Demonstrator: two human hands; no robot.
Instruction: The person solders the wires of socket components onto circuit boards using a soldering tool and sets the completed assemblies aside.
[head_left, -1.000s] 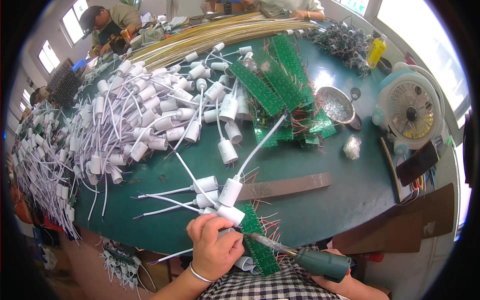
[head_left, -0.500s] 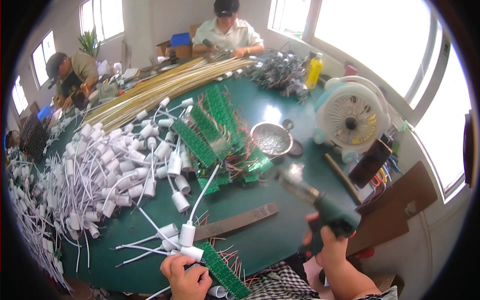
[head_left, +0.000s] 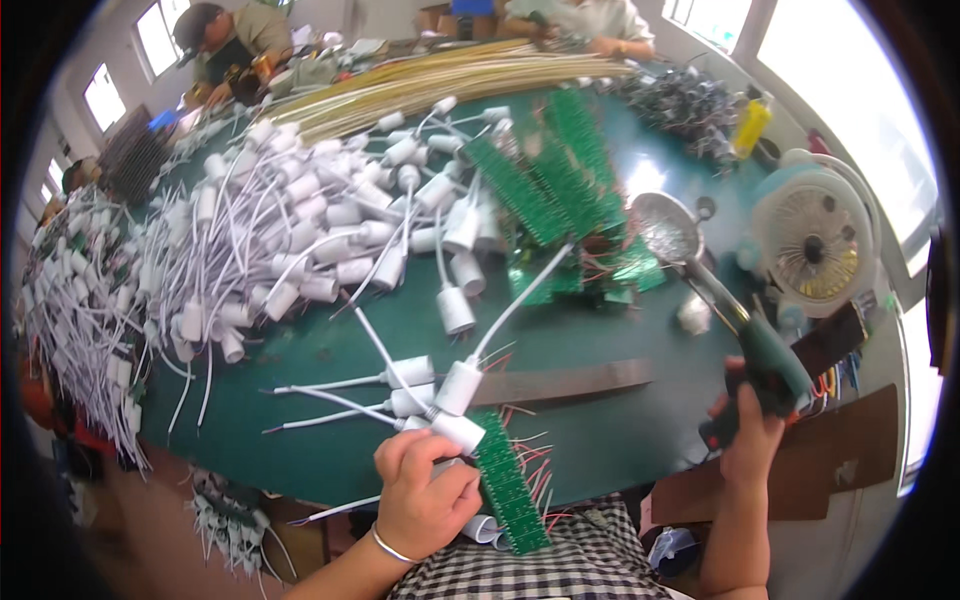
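Observation:
My left hand [head_left: 425, 490] is closed at the near edge of the table, its thumb and fingers curled round a white lamp holder that they mostly hide. Just beyond the knuckles lie more white lamp holders [head_left: 459, 388] with cables. A strip of green circuit board [head_left: 510, 482] with red and white wires lies beside the fingertips. My right hand [head_left: 752, 425] grips a dark green pistol-grip power tool [head_left: 768, 362] with a long metal shaft. The shaft's tip is at the rim of a round metal bowl [head_left: 648, 212] of small shiny pieces.
A large heap of white lamp holders [head_left: 320, 220] covers the left side. Stacked green boards [head_left: 540, 185] lie mid-table, with a flat brown bar [head_left: 560, 380] nearer me. A fan [head_left: 815, 235] and a yellow bottle [head_left: 750, 128] stand right. Two co-workers sit across.
My right hand has brought the power tool's tip up to the metal bowl. My left hand stays by the lamp holders and board strip. The view has shifted left and down.

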